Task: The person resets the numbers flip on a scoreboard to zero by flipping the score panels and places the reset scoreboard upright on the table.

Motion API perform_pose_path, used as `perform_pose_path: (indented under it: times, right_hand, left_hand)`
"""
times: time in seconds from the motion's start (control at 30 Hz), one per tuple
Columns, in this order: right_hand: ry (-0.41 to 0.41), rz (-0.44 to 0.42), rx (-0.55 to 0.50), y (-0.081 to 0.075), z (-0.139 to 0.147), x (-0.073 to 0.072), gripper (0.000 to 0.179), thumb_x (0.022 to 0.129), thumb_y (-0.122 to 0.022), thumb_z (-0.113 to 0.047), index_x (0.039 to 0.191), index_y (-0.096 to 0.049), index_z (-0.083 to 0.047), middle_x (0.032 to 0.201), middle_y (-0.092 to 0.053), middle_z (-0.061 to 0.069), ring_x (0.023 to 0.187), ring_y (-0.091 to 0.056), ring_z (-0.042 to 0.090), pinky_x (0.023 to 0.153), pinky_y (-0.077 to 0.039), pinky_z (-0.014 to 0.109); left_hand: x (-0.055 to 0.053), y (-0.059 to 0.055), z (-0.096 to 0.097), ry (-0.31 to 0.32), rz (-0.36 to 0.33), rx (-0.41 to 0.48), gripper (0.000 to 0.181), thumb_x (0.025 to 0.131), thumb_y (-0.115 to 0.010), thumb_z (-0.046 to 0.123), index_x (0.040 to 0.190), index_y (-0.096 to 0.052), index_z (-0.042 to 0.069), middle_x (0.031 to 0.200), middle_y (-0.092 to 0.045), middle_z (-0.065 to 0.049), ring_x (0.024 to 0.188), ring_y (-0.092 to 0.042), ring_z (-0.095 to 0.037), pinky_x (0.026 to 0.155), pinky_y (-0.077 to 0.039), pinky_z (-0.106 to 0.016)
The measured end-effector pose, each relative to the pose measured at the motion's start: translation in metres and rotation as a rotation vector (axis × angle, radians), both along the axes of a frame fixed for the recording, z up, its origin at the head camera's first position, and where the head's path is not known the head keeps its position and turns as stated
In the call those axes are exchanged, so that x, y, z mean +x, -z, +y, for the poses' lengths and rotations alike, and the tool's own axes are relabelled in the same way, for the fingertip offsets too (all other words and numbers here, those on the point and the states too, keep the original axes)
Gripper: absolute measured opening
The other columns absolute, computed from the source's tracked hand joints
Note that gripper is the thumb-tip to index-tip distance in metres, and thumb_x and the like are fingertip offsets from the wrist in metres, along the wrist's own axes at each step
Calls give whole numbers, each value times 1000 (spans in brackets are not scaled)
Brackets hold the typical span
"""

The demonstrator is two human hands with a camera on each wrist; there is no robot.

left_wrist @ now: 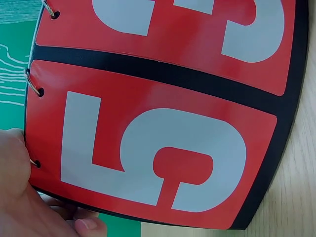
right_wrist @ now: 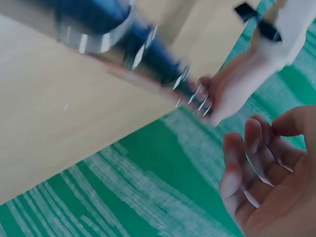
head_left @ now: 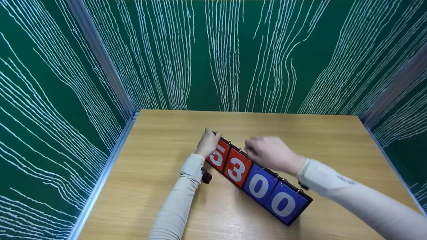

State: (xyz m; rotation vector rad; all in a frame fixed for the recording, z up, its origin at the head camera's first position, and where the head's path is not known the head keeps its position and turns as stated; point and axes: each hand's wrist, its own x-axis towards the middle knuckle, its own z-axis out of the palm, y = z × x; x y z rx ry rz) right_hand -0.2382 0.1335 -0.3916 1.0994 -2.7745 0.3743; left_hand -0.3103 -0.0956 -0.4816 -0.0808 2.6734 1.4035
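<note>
We see a long, flat flip scoreboard with a black backing point(head_left: 257, 180) set diagonally over the smooth, pale wood-grain tabletop point(head_left: 133, 186), its upper left end farther from us than its lower right. Glossy rectangular cards, two red ones point(left_wrist: 108, 143) reading 5 and 3 and two blue ones point(head_left: 267, 185) reading 0 and 0, hang by thin, shiny metal rings point(left_wrist: 32, 81) along its top edge; the numerals are broad, white and block-shaped. Our left hand point(head_left: 207, 143) grasps the end by the 5, covering part of that card from above. Our right hand point(head_left: 272, 151) is beside the top edge near the middle, hiding some rings from the head view; its fingers curve loosely and hold nothing.

We wear pale cloth sleeves point(head_left: 176, 203), with a small black device point(head_left: 206, 176) at the left wrist. Green walls with wavy white lines point(head_left: 217, 60) rise around the table, framed by grey, straight posts point(head_left: 103, 60). Motion blurs the scoreboard in the right wrist view.
</note>
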Motion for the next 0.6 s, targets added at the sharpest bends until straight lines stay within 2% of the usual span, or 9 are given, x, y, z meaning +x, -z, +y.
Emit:
perform_pose_path:
  times: [0.07, 0.2, 0.43, 0.5, 0.6]
  right_hand:
    - [29, -38, -7, 0, 2, -15, 13, 96, -61, -18, 84, -64, -14, 72, -60, -4, 58, -51, 7, 56, -47, 25]
    - [80, -127, -3, 6, 3, -44, 14, 99, -58, -20, 90, -67, -13, 77, -64, -2, 63, -55, 10, 63, -51, 29]
    - [131, -262, 35, 30, 2, -83, 18, 101, -56, -23, 100, -71, -12, 85, -69, 2, 71, -59, 15, 72, -54, 34]
    - [124, -310, 45, 36, 1, -90, 18, 101, -56, -23, 103, -71, -13, 88, -70, 2, 74, -61, 15, 74, -54, 35]
    - [74, -398, 69, 47, -2, -99, 17, 101, -56, -20, 105, -71, -12, 94, -71, 3, 80, -62, 16, 78, -55, 36]
  left_hand:
    - [0, 0, 0, -4, 6, 2, 67, 107, -37, 39, 153, -25, -9, 148, -47, -25, 137, -47, -31, 119, -35, -44]
    - [-1, 1, 0, -7, 5, 9, 69, 107, -38, 39, 154, -23, -9, 149, -46, -24, 137, -47, -31, 120, -34, -44]
    - [-2, 1, -1, -5, -4, 17, 73, 106, -37, 40, 156, -19, -9, 155, -41, -24, 138, -46, -29, 120, -34, -44]
    - [-3, 0, 0, -6, 2, 9, 71, 106, -37, 40, 155, -21, -9, 151, -45, -23, 134, -48, -28, 119, -36, -43]
    - [-4, 0, 0, 3, 25, -20, 60, 106, -36, 39, 142, -36, -9, 128, -54, -20, 116, -53, -28, 109, -42, -41]
